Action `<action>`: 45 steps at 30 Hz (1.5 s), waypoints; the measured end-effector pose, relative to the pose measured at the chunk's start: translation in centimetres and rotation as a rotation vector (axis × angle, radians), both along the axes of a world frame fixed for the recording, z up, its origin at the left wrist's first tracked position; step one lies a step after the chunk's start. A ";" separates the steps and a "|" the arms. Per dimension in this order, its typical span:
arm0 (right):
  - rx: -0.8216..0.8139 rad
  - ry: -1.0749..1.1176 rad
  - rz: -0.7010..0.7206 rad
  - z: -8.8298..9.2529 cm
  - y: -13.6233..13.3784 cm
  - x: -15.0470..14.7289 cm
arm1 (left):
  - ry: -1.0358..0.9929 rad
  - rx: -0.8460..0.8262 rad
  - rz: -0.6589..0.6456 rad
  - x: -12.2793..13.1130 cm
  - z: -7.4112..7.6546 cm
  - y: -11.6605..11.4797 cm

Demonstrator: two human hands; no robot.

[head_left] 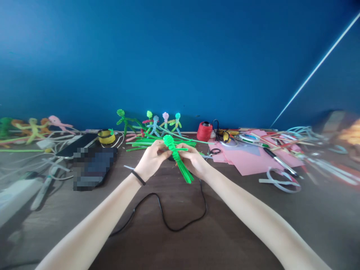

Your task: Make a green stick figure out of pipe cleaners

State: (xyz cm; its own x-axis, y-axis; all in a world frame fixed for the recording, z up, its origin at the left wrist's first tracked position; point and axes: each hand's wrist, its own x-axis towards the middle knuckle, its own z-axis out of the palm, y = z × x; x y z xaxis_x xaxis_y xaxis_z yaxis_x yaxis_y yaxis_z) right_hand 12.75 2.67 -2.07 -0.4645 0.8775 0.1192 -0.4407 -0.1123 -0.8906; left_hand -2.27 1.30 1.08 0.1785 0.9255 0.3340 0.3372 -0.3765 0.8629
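Note:
Between my two hands is a bright green pipe cleaner figure [174,153], tilted, with a round coiled head at the upper left and a bundle of straight stems at the lower right. My left hand [153,157] pinches it just below the head. My right hand [194,159] closes round its body, close to a short stem that sticks out to the right. Parts of the fingers are hidden behind the figure. Loose green pipe cleaners [137,143] lie on the table just behind my hands.
Several finished pipe cleaner figures [155,125] stand along the blue wall. Left lie a phone [98,167], cables and yellow tape [107,137]. Right are red thread [204,131], scissors [215,151], pink paper [247,159] and a pen [281,162]. A black cable [168,225] crosses the table.

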 end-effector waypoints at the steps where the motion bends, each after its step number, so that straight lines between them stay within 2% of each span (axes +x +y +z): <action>1: -0.036 0.020 0.034 0.1 0.0 0.0 | 0.013 0.006 -0.002 0.0 0.0 0.0; 4: -0.113 0.065 0.084 0.4 -0.2 0.0 | 0.045 0.023 -0.014 -0.1 -0.1 0.1; 7: -0.124 0.073 0.062 0.4 -0.3 -0.2 | 0.057 0.045 -0.012 -0.1 0.0 0.1; 14: 0.043 -0.151 -0.234 0.4 -0.6 -0.8 | 0.110 0.101 0.089 -0.1 -0.2 0.2; 17: 0.117 -0.211 -0.280 0.6 -0.9 -0.9 | 0.114 0.111 0.110 -0.2 -0.6 0.4; 22: 0.176 -0.180 -0.189 1.1 -1.4 -0.8 | 0.141 0.130 0.166 -0.3 -0.5 0.5; 29: 0.256 -0.272 -0.209 0.8 -0.9 -0.6 | 0.192 0.152 0.155 0.0 -0.3 0.1; 36: 0.216 -0.161 -0.117 0.6 -0.4 -0.4 | 0.195 0.189 0.161 0.1 0.0 0.0; 41: 0.154 -0.098 -0.050 0.6 -0.4 -0.1 | 0.110 0.120 0.097 0.2 0.0 0.1; 45: 0.119 -0.067 -0.017 0.5 -0.4 -0.1 | -0.031 -0.025 -0.043 0.2 0.3 -0.1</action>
